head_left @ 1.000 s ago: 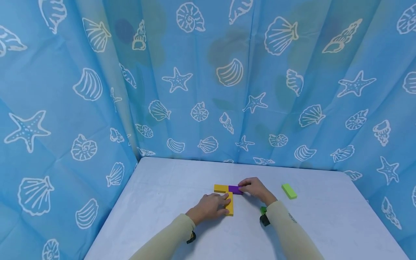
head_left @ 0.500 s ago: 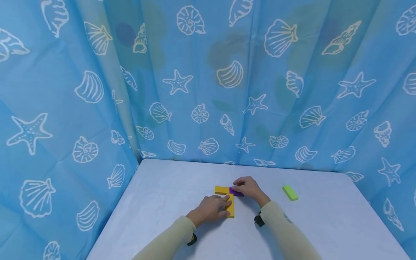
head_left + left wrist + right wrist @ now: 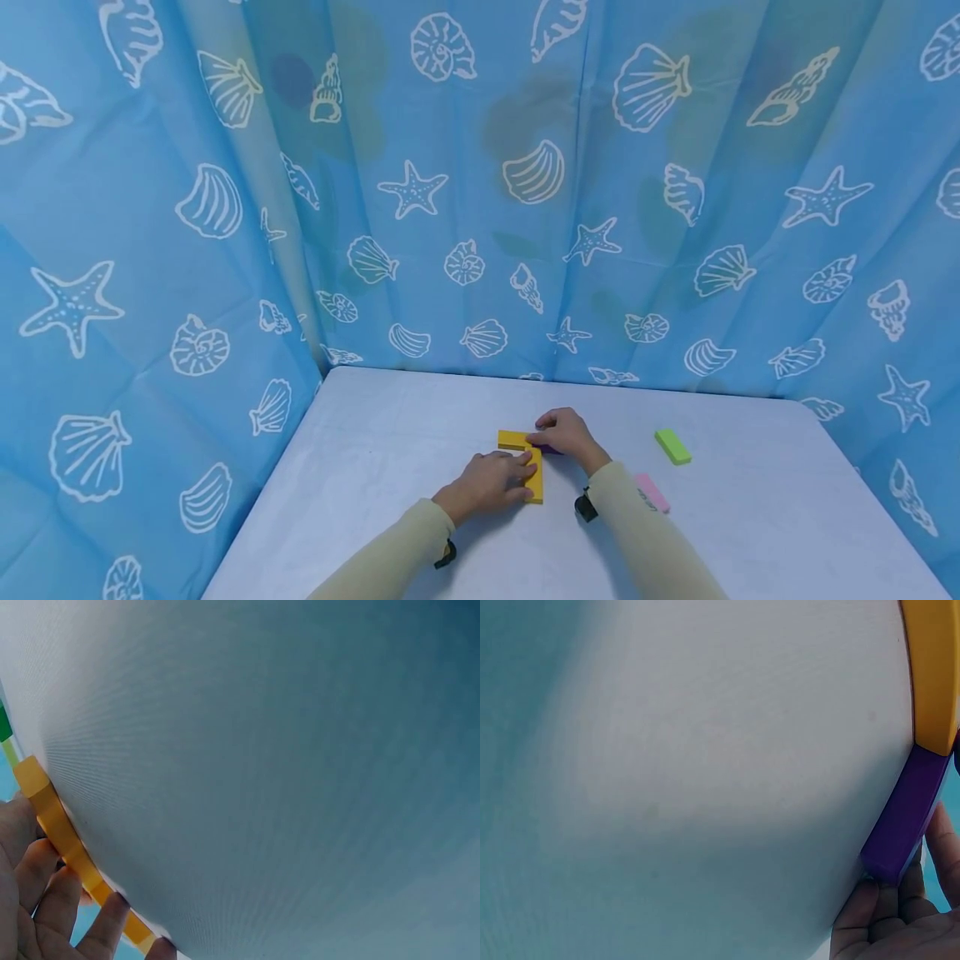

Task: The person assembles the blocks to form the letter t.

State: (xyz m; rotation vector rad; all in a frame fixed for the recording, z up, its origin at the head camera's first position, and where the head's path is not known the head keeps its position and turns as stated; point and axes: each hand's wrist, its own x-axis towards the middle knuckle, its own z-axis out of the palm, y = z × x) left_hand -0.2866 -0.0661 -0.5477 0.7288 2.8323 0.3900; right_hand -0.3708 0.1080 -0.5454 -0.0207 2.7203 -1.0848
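In the head view two yellow blocks lie on the white table, one crosswise [image 3: 512, 440], the other lengthwise [image 3: 534, 487] just nearer. My left hand [image 3: 483, 483] lies over the lengthwise one, its bent fingers holding it; in the left wrist view several fingers line the yellow block [image 3: 64, 836]. My right hand [image 3: 566, 435] grips a purple block, mostly covered in the head view, to the right of the crosswise yellow one. From the right wrist, the purple block [image 3: 906, 814] touches a yellow block [image 3: 934, 675] end to end, with fingers [image 3: 855, 915] at its other end.
A lime green block [image 3: 672, 447] lies at the right of the table [image 3: 375, 442]. Partly behind the right sleeve is a pink block [image 3: 652, 492]. A dark green piece [image 3: 4, 724] shows at the left wrist view's edge. A blue shell-print curtain [image 3: 480, 208] surrounds the table.
My right hand has shifted left over the purple block, covering more of it. The pink block has come into view beside my sleeve; the green piece near my cuff is hidden. My left hand stays put.
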